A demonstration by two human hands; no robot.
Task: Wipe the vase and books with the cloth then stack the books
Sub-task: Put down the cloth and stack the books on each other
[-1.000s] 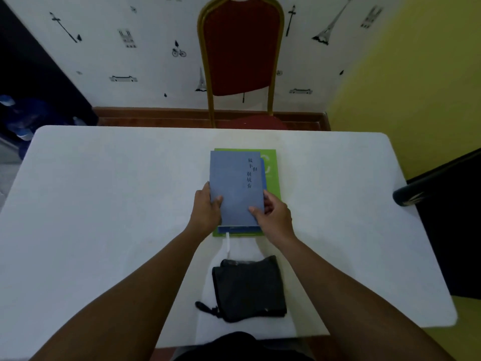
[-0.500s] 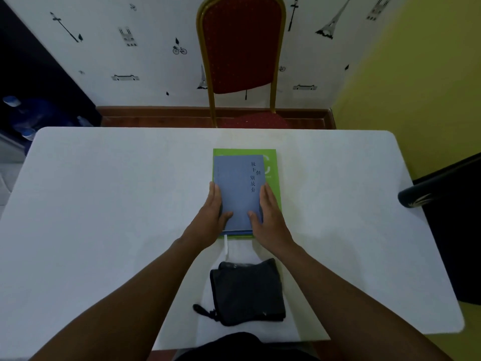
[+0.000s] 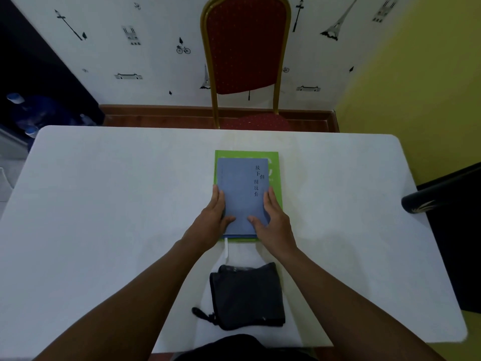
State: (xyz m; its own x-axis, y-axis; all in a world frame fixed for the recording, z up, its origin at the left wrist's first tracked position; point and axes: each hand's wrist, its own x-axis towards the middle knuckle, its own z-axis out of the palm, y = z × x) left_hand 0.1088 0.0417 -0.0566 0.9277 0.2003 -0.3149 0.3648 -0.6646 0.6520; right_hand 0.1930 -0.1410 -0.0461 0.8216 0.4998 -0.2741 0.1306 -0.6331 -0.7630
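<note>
A blue book (image 3: 242, 188) with dark characters on its cover lies flat on a larger green book (image 3: 273, 158) in the middle of the white table (image 3: 117, 204). My left hand (image 3: 212, 217) holds the blue book's left edge, fingers along the side and thumb on the cover. My right hand (image 3: 273, 220) holds the right edge the same way. A dark folded cloth (image 3: 247, 295) lies near the table's front edge, between my forearms. No vase is in view.
A white ribbon bookmark (image 3: 226, 248) trails from the books toward the cloth. A red chair with a gold frame (image 3: 244, 48) stands behind the table's far edge. A black chair arm (image 3: 421, 201) reaches in at the right.
The blue book has come down from a slight lift and slid into line on the green book. Both hands have moved forward along its side edges.
</note>
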